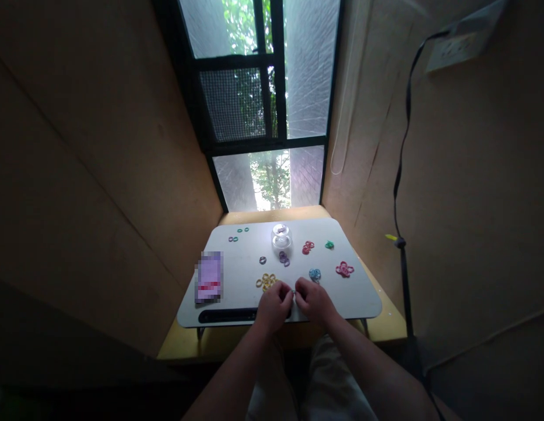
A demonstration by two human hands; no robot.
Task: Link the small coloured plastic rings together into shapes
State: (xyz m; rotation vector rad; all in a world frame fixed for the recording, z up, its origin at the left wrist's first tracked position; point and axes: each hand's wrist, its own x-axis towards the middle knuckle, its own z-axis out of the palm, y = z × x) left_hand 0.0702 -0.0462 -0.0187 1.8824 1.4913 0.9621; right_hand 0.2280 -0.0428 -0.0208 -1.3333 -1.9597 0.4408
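Observation:
My left hand [275,305] and my right hand [312,299] meet near the front edge of a small white lap table [241,275]. Both have their fingers pinched together around a tiny pale thing [293,292] that is too small to name. Small coloured rings lie in groups on the table: yellow rings [266,282] just beyond my left hand, a blue ring cluster [314,273] just beyond my right hand, pink rings [344,269], red rings [307,247], purple rings [284,258] and a green ring [329,245].
A clear round container [281,237] stands at the table's far middle. A purple packet [209,277] lies at the left. More green rings [242,230] and purple rings [233,238] sit far left. A window is behind; brown walls close in; a black cable [401,175] hangs right.

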